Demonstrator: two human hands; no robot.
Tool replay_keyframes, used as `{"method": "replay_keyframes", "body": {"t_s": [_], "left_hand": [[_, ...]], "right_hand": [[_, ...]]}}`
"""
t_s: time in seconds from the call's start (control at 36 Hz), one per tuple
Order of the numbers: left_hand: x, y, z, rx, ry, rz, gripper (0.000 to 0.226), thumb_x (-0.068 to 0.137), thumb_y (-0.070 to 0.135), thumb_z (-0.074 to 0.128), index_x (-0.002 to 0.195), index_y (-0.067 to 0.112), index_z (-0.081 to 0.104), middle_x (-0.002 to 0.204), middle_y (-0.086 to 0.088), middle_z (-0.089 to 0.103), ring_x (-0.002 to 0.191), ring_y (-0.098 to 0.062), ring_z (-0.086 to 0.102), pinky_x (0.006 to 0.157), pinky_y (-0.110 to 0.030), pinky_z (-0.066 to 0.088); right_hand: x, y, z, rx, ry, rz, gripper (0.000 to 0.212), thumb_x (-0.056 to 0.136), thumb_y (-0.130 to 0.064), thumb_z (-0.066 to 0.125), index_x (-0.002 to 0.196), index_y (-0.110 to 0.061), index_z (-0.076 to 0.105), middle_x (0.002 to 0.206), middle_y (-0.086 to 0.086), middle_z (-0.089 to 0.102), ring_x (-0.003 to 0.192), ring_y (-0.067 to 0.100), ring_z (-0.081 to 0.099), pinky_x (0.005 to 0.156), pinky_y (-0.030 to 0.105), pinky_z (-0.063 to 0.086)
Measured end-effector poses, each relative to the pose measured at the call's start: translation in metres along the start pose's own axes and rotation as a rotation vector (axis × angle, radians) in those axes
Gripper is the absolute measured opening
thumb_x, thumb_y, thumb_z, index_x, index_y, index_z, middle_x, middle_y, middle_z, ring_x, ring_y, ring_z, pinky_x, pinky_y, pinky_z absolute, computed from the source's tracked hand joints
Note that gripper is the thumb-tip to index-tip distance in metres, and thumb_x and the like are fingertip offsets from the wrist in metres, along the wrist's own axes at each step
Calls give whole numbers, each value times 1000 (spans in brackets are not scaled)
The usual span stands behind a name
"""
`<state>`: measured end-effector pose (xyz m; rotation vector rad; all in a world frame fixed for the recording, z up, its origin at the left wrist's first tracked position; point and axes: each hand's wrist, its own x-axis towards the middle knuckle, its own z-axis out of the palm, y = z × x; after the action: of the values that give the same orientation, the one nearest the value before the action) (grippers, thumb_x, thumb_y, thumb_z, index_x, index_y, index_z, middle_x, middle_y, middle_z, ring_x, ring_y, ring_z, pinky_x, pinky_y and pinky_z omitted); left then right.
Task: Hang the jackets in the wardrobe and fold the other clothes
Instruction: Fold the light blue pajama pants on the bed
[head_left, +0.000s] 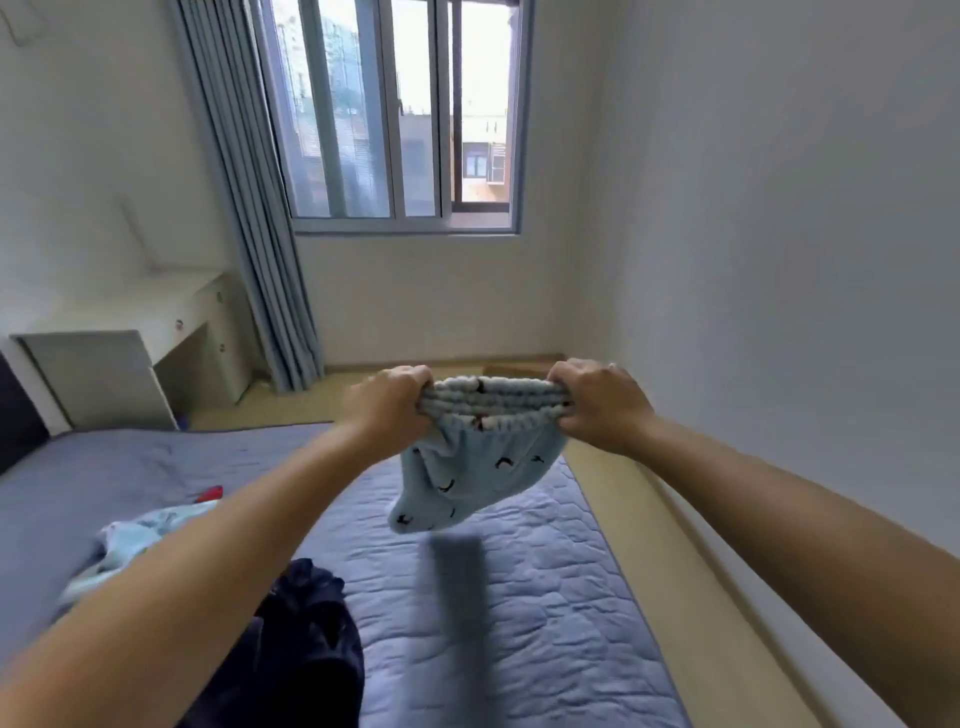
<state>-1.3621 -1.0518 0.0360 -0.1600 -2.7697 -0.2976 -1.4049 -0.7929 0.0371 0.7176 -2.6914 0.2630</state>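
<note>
On the left, a white desk (171, 312) stands against the wall, and a grey curtain (249, 208) hangs beside the window (400, 114). Below them is the bed (519, 597) with a blue quilted cover. On its left part lies a pale blue garment (140, 535), crumpled, with a small red thing (210, 492) just behind it. Nearer to the camera lies a dark garment (306, 639), also not folded. These wait on the bed, probably because the bed serves as the working surface.

In the middle, the left hand (387, 410) is closed in a fist on one end of the waistband of the light blue shorts (467, 467). The right hand (597, 402) is closed on the other end. The waistband is bunched and stretched straight between the two fists, and the rest of the shorts hangs down in the air, above the bed and not touching it. I think the person holds them so, by both ends and with arms out, to let the cloth fall open and flat before folding. Under the shorts there is a dark blurred vertical shape (460, 597); I cannot tell what it is.

On the right there is a bare wall (779, 260) and a strip of floor (675, 545) beside the bed. No wardrobe or jacket is visible for certain, so the present step seems to be folding.
</note>
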Motion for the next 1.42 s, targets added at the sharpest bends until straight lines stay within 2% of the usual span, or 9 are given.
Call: {"method": "replay_keyframes", "body": {"t_s": [0.36, 0.53, 0.78, 0.89, 1.03, 1.14, 1.22, 1.33, 1.42], "left_hand": [[-302, 50, 91, -437, -323, -175, 26, 68, 17, 67, 91, 24, 58, 86, 8, 58, 80, -14, 57, 72, -36, 50], [-382, 78, 106, -564, -437, -304, 26, 69, 14, 65, 85, 33, 58, 81, 9, 63, 75, -8, 60, 68, -31, 51], [-362, 61, 166, -700, -380, -510, 35, 76, 12, 65, 95, 39, 53, 87, 14, 63, 75, 7, 58, 61, -5, 41], [-305, 28, 225, -783, -377, -644, 31, 81, 12, 64, 103, 30, 53, 101, 4, 64, 87, -6, 59, 71, -18, 46], [-197, -24, 322, -800, -318, -704, 29, 85, 11, 64, 107, 23, 50, 106, -4, 63, 93, -18, 60, 70, -24, 45], [-125, -67, 406, -847, -287, -758, 55, 87, 20, 66, 135, 18, 38, 132, -9, 52, 110, -21, 54, 80, -26, 42], [-131, -86, 469, -818, -387, -859, 77, 86, 25, 69, 146, 16, 23, 147, -9, 36, 130, -25, 41, 87, -26, 36], [-203, -93, 537, -749, -629, -957, 76, 82, 22, 70, 143, 11, 27, 145, -9, 40, 122, -20, 45, 90, -28, 39], [-255, -95, 573, -712, -741, -1019, 75, 80, 19, 72, 141, 8, 30, 141, -12, 44, 123, -26, 48, 98, -35, 43]], "right_hand": [[-293, -46, 92, 443, -322, 91, 23, 68, -13, 67, 87, -14, 55, 86, 2, 54, 78, 21, 50, 69, 36, 43], [-376, -52, 98, 557, -398, 145, 24, 69, -15, 67, 89, -23, 56, 89, -5, 57, 81, 13, 53, 67, 15, 38], [-345, -36, 152, 616, -471, 332, 29, 73, -16, 65, 102, -20, 65, 94, -5, 64, 86, 10, 57, 68, 11, 39], [-291, -20, 207, 681, -490, 480, 27, 76, -13, 64, 101, -24, 63, 91, -9, 66, 83, 8, 59, 70, 22, 45], [-190, 20, 305, 740, -393, 648, 33, 80, -13, 64, 112, -21, 61, 106, -3, 68, 85, 9, 61, 63, 13, 42], [-115, 50, 391, 840, -377, 714, 73, 85, -22, 69, 147, -23, 31, 139, 0, 50, 119, 17, 51, 93, 25, 43], [-117, 55, 453, 908, -508, 804, 90, 84, -24, 71, 153, -23, 13, 154, 2, 30, 139, 21, 32, 108, 36, 36], [-196, 46, 519, 896, -711, 943, 71, 83, -10, 68, 144, -13, 31, 138, 7, 49, 104, 9, 47, 83, 20, 42], [-257, 43, 553, 856, -857, 1038, 52, 82, -8, 65, 129, -16, 42, 114, 1, 58, 96, 15, 55, 88, 31, 49]]}}
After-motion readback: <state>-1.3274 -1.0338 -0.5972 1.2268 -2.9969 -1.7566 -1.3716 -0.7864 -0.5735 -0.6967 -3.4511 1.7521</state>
